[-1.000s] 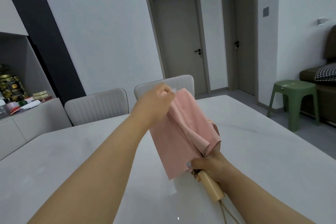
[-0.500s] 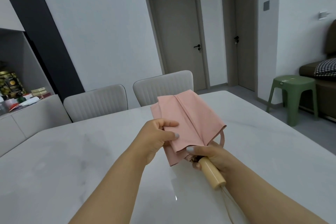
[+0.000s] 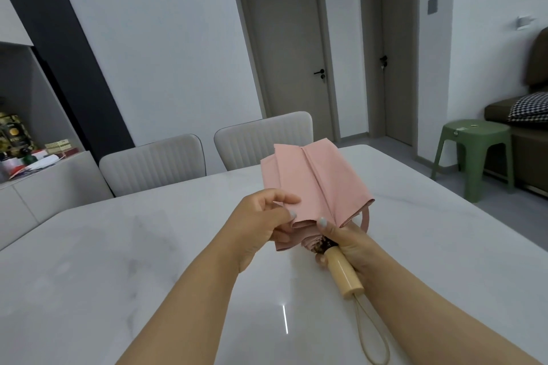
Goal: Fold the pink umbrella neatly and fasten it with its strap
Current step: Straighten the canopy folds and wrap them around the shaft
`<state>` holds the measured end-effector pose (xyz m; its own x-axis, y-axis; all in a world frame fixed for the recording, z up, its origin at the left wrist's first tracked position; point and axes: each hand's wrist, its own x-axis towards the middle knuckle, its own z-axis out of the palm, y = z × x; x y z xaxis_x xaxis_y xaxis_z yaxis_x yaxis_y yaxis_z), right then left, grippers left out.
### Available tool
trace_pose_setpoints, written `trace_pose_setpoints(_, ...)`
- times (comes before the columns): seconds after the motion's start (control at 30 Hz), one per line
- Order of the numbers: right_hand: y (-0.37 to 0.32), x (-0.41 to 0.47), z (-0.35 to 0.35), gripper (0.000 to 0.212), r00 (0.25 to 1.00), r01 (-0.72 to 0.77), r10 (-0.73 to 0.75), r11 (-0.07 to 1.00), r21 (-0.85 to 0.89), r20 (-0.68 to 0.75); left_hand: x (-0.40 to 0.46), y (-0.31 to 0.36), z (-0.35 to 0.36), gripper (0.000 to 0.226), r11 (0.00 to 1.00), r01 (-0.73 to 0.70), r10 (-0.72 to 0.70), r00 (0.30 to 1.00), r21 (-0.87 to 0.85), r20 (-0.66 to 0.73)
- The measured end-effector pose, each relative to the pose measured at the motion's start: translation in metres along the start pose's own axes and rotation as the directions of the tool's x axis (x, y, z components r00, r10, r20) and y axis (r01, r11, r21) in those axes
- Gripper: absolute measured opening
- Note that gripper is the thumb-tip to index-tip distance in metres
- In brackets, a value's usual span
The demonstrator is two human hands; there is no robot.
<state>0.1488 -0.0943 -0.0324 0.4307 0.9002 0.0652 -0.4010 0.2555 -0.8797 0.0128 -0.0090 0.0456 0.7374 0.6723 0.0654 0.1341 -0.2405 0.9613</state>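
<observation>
The pink umbrella (image 3: pixel 314 184) is held up over the table (image 3: pixel 118 261), the right hand (image 3: pixel 350 243) wrapped tight round its handle (image 3: pixel 344 271) while the left hand (image 3: pixel 261 225) pinches a flap, which should be pulled flat before wrapping.

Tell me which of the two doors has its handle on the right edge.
The nearer-to-centre door: its black handle sits at the right edge. The other door, further right in the recess, carries its handle on the left edge.
</observation>
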Motion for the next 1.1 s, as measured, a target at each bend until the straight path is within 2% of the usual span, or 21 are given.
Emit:
trace_pose_setpoints(0.1, -0.002, -0.003, 0.002, 0.106, 1.0, 0.009, -0.009, 1.0, 0.006, -0.014, -0.002, -0.002, 0.008, 0.018, 0.999, -0.012, 0.012, 1.0, -0.05, -0.011)
trace_pose_setpoints(0.23, -0.003, -0.004, 0.002, 0.119, 0.999, -0.036, 0.038, 0.99, 0.136, -0.009, -0.001, -0.011, 0.004, 0.013, 0.995, -0.074, 0.064, 0.987, -0.066, -0.144)
trace_pose_setpoints(0.4, -0.007, -0.006, 0.004, 0.109, 0.999, -0.051, 0.054, 0.972, 0.23, -0.007, -0.003, -0.024, -0.004, 0.014, 0.988, -0.05, 0.027, 0.988, -0.149, -0.152)
trace_pose_setpoints(0.47, -0.007, -0.008, 0.006, 0.099, 0.998, -0.046, 0.056, 0.969, 0.243, -0.036, -0.003, -0.028, -0.002, 0.015, 0.99, -0.05, 0.03, 0.988, -0.13, -0.154)
trace_pose_setpoints(0.67, -0.011, -0.012, 0.005, 0.032, 0.996, -0.037, 0.056, 0.969, 0.244, -0.072, -0.004, -0.042, 0.015, 0.019, 0.988, -0.032, 0.014, 0.992, -0.149, -0.123)
trace_pose_setpoints(0.77, -0.01, -0.013, 0.006, 0.034, 0.999, -0.035, 0.04, 0.982, 0.186, -0.026, -0.002, -0.053, 0.021, 0.017, 0.98, -0.002, -0.019, 0.994, -0.197, -0.105)
trace_pose_setpoints(0.87, -0.01, -0.013, 0.004, 0.021, 0.999, -0.024, 0.026, 0.995, 0.096, -0.02, 0.0, -0.059, 0.022, 0.015, 0.971, 0.023, -0.047, 0.994, -0.237, -0.097)
trace_pose_setpoints(0.93, -0.01, -0.013, 0.004, 0.01, 0.999, -0.015, 0.017, 0.998, 0.055, -0.04, 0.001, -0.059, 0.02, 0.013, 0.982, 0.041, -0.057, 0.995, -0.184, -0.084)
trace_pose_setpoints(1.0, -0.009, -0.012, 0.004, 0.009, 0.998, -0.003, 0.004, 1.0, 0.019, -0.063, 0.003, -0.054, 0.015, 0.008, 0.997, 0.063, -0.067, 0.994, -0.048, -0.09)
trace_pose_setpoints(1.1, -0.009, -0.012, 0.006, 0.027, 0.997, 0.01, -0.013, 0.999, -0.044, -0.075, 0.016, -0.036, 0.005, 0.014, 0.972, 0.061, 0.011, 0.952, 0.225, -0.306)
